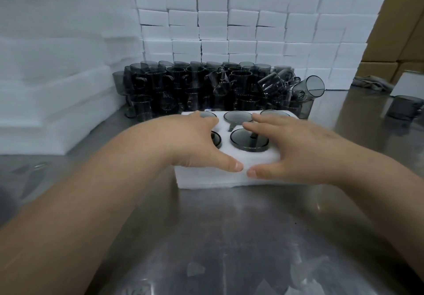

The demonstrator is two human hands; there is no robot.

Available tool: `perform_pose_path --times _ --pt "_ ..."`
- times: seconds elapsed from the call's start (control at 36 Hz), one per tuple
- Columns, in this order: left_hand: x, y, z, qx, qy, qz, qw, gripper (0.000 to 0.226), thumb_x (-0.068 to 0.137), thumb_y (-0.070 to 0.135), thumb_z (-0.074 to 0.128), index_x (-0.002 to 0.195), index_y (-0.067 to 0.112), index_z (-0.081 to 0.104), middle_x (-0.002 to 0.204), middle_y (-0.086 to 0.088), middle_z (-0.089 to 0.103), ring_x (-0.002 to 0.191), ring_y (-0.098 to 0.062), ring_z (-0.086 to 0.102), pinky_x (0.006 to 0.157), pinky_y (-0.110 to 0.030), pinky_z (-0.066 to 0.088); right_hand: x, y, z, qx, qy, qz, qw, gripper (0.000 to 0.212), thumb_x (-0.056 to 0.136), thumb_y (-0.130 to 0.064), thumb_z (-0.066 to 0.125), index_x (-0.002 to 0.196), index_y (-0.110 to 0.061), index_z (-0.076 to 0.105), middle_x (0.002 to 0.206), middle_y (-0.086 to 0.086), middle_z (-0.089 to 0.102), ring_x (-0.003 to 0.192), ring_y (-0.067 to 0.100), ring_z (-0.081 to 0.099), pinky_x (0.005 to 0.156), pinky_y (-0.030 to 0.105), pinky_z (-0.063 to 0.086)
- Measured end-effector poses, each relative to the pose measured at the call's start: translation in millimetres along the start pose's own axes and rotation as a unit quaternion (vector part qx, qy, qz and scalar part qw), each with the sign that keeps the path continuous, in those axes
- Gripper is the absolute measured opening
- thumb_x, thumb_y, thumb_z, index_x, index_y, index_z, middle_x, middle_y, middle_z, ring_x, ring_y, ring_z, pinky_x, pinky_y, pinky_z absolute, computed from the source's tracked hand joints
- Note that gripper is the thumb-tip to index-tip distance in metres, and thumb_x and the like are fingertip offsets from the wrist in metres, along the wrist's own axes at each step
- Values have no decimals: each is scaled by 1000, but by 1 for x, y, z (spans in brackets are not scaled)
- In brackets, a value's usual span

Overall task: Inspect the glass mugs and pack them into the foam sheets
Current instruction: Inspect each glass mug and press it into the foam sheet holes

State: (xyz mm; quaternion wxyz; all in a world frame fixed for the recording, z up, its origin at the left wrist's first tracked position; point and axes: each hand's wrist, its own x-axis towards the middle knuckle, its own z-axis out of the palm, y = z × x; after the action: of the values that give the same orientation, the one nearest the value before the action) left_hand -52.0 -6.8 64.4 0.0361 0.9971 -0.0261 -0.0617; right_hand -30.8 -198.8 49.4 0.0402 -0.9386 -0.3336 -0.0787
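My left hand [195, 143] and right hand [291, 148] lie spread flat on the foam block [206, 177], thumbs almost meeting at its near edge. The block sits directly under them on the table [229, 226], long axis left to right, with mugs [249, 139] seated in its holes. The loose pile [206, 86] lies just beyond, about equally near either hand.

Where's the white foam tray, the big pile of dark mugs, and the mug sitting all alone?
Foam tray [206, 180]: head view, its white front wall.
Pile of dark mugs [202, 88]: head view, middle of the heap.
Lone mug [403, 107]: head view, its side wall.
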Motion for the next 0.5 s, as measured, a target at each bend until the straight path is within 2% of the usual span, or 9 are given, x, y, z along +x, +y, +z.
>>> perform_pose_path --times 0.06,0.08,0.17,0.22,0.31,0.39,0.44,0.5 --pt "1 3 4 -9 29 10 999 120 42 85 43 146 34 12 153 17 11 135 -14 29 93 -28 31 -1 -4 0 -14 18 -21 1000 99 54 -75 41 144 -40 19 150 -24 15 134 -2 10 99 12 9" --pt "2 5 6 -19 51 16 998 116 44 85 44 145 33 17 152 17 16 132 -14 34 90 -28 33 -1 -7 1 -23 24 -31 999 98 55 -74 41 144 -39 20 151 -22 16 133 -2 9 100 13 9" --pt "6 16 18 -77 127 33 988 102 52 80 50 140 34 28 148 16 26 127 -13 38 84 -27 34 1 -18 4 -42 23 -35 998 90 59 -70 48 139 -43 19 149 -17 20 136 4 17 107 26 19" --pt "8 21 24 -145 152 45 977 100 54 76 55 141 35 26 151 15 20 135 -9 29 91 -27 31 0 -21 7 -52 18 -29 998 87 64 -65 57 138 -42 17 148 -15 22 136 7 20 104 28 22" --pt "12 21 27 -238 171 66 954 98 58 64 63 143 35 22 151 19 15 138 0 16 94 -21 24 0 -20 8 -59 20 -20 998 88 65 -64 60 138 -39 18 146 -14 25 135 7 21 104 29 24" --pt "15 20 28 -336 186 95 919 87 70 46 67 143 30 24 148 13 27 128 -3 34 90 -12 29 1 -23 6 -41 50 -10 998 93 63 -66 60 141 -39 17 149 -19 22 134 6 26 102 27 25" --pt "12 26 32 -423 161 126 883 79 71 34 65 141 24 29 132 12 45 112 -1 46 81 -4 34 2 -27 6 -34 58 -7 998 90 61 -66 60 138 -39 24 144 -20 30 128 5 34 95 25 28" --pt "11 35 39 -523 115 152 831 76 63 27 55 135 20 34 119 11 51 111 -3 50 93 -12 38 2 -29 7 -32 62 -2 998 75 60 -67 58 126 -37 37 131 -20 43 114 4 43 76 20 23"
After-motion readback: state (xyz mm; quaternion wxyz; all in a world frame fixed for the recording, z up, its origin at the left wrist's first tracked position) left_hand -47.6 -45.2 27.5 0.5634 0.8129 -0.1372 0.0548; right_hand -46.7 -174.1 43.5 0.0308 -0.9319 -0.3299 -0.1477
